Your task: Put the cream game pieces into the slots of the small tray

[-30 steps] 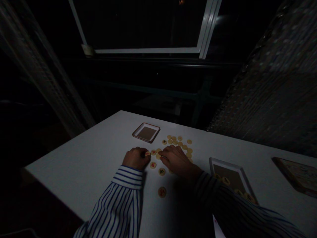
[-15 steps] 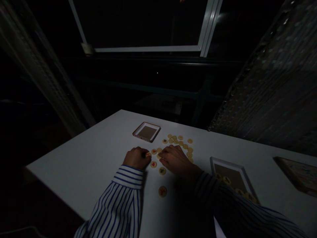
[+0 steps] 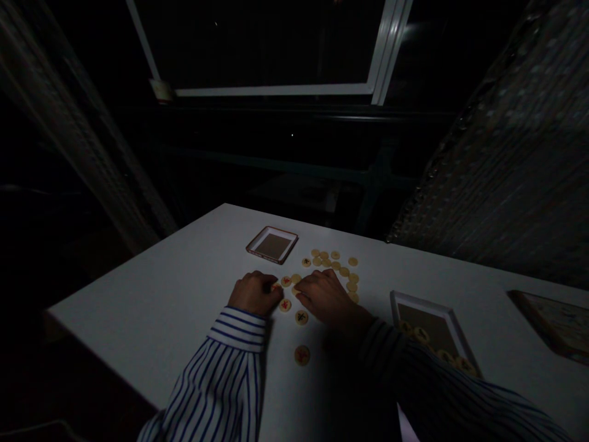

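Note:
Between the thumb and index finger of my left hand (image 3: 252,293) is a red-marked Chinese chess piece (image 3: 275,286), partly covered. My right hand (image 3: 324,297) is closed, its fingertips at a plain-faced piece (image 3: 295,291) on the table. Close to both hands lie two red-marked pieces (image 3: 285,305) and a black-marked piece (image 3: 301,317). Nearer me is another red-marked piece (image 3: 302,355). Beyond my right hand, several blank-side-up pieces (image 3: 335,266) form a loose cluster, with a black-marked one (image 3: 306,262) at its left.
On the white table (image 3: 161,294), a shallow open box lid (image 3: 252,248) lies at the back. Right of my right forearm is a white-rimmed tray (image 3: 453,319) holding several pieces. A patterned box or board (image 3: 556,322) sits at the far right. A dark window stands behind.
My left thumb has shifted slightly to the right and covers more of the piece it holds. My right hand has barely moved, and the loose pieces lie as before.

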Action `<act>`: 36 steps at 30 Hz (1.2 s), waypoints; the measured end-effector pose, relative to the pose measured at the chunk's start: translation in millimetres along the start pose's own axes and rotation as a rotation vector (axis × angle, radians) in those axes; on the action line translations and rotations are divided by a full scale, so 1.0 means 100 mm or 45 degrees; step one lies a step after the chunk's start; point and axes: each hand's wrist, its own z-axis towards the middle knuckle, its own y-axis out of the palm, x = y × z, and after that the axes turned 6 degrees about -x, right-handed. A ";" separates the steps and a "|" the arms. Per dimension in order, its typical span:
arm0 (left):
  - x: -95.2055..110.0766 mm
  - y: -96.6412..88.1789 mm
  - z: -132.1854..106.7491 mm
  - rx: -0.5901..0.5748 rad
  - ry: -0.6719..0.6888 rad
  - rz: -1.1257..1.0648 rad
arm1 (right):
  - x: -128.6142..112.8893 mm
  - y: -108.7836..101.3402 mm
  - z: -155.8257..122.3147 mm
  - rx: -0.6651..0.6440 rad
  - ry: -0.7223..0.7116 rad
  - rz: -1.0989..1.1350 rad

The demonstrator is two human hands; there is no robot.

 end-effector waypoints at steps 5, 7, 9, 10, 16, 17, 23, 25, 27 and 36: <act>-0.04 0.05 0.03 0.191 0.107 -0.125 | 0.06 -0.04 0.01 0.029 0.054 0.213; -0.05 0.08 0.05 0.251 0.193 -0.198 | 0.09 -0.04 0.02 0.073 0.062 0.386; -0.05 0.11 0.06 0.301 0.300 -0.259 | 0.11 -0.03 0.03 0.114 0.069 0.588; -0.05 0.12 0.06 0.323 0.348 -0.280 | 0.12 -0.02 0.04 0.126 0.076 0.683; -0.03 0.15 0.08 0.412 0.462 -0.358 | 0.16 0.04 0.10 0.161 0.100 1.084; -0.02 0.15 0.08 0.421 0.468 -0.366 | 0.16 0.05 0.11 0.162 0.100 1.131; 0.00 0.16 0.07 0.426 0.504 -0.380 | 0.17 0.04 0.12 0.173 0.066 1.341; 0.01 0.17 0.06 0.421 0.516 -0.373 | 0.16 0.03 0.12 0.171 0.063 1.386; 0.01 0.18 0.07 0.428 0.529 -0.371 | 0.16 0.02 0.13 0.158 0.084 1.418; 0.04 0.19 0.07 0.417 0.582 -0.361 | 0.16 0.04 0.13 0.148 0.145 1.473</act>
